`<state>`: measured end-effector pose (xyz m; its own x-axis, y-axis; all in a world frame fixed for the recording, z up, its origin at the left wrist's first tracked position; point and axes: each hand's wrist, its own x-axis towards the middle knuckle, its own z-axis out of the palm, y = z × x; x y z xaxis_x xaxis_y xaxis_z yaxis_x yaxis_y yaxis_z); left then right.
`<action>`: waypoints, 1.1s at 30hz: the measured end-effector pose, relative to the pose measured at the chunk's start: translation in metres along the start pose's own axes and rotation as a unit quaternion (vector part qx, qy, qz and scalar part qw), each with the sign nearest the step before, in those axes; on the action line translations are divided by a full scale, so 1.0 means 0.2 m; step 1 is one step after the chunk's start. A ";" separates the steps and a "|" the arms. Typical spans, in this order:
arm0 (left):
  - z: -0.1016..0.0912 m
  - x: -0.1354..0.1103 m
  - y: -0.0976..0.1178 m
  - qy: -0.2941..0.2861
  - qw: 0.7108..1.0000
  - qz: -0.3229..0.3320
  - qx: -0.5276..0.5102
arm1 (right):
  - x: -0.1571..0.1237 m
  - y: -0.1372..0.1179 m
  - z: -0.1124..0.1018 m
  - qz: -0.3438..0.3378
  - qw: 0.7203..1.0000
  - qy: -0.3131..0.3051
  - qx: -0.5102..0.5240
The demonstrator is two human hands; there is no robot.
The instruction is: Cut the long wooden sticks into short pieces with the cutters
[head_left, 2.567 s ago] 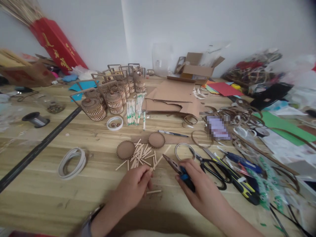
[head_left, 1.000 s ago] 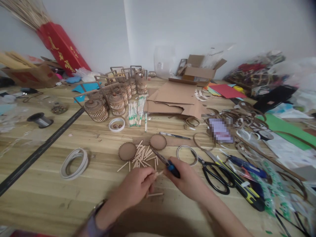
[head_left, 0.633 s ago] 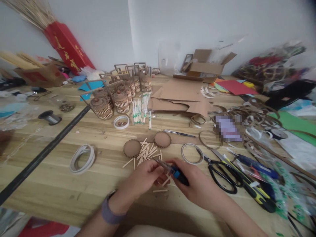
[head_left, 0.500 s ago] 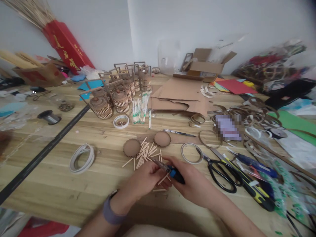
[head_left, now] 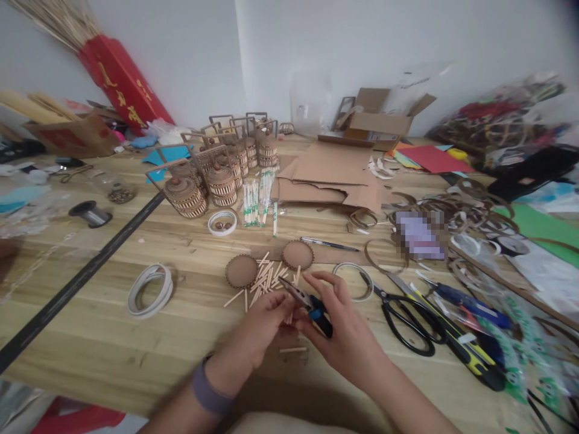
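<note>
My right hand (head_left: 341, 328) is wrapped round a pair of pliers (head_left: 312, 304) with blue and black handles, their metal jaws pointing to the upper left. Close against the jaws, my left hand (head_left: 266, 316) is closed, fingertips pinched on thin wooden sticks (head_left: 289, 317) that are mostly hidden by the fingers. Just beyond both hands lies a loose pile of short wooden sticks (head_left: 268, 274). Two round brown discs with notched rims flank the pile, a left disc (head_left: 242, 271) and a right disc (head_left: 297, 254). One short cut stick (head_left: 293, 349) rests on the table below my hands.
Black-handled scissors (head_left: 409, 319), a yellow-black utility knife (head_left: 470, 346) and a tape ring (head_left: 353, 281) lie to the right. A white tape roll (head_left: 150, 290) is at left. Several small lidded baskets (head_left: 184, 196) with handles stand behind, beside torn cardboard (head_left: 325, 166).
My right hand has opened its fingers somewhat and shifted up around the pliers, whose jaws now show more. The stick that stuck out below my hands is now largely covered.
</note>
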<state>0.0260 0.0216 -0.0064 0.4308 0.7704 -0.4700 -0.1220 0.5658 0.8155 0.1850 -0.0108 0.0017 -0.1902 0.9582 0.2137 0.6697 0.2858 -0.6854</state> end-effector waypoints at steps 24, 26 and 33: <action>-0.02 -0.07 0.02 0.001 0.999 -0.007 0.053 | -0.13 0.02 -0.27 0.255 0.906 -0.281 0.187; -0.01 -0.08 0.01 -0.012 0.998 -0.015 0.066 | -0.13 0.01 -0.28 0.277 0.894 -0.293 0.197; 0.02 -0.09 -0.02 -0.073 0.993 -0.035 0.081 | -0.07 -0.03 -0.25 0.316 0.871 -0.298 0.231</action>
<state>0.0220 0.0050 0.0004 0.5602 0.6733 -0.4825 0.0523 0.5526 0.8318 0.2193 -0.0275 0.0381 -0.3201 0.7231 -0.6121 0.4413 -0.4579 -0.7717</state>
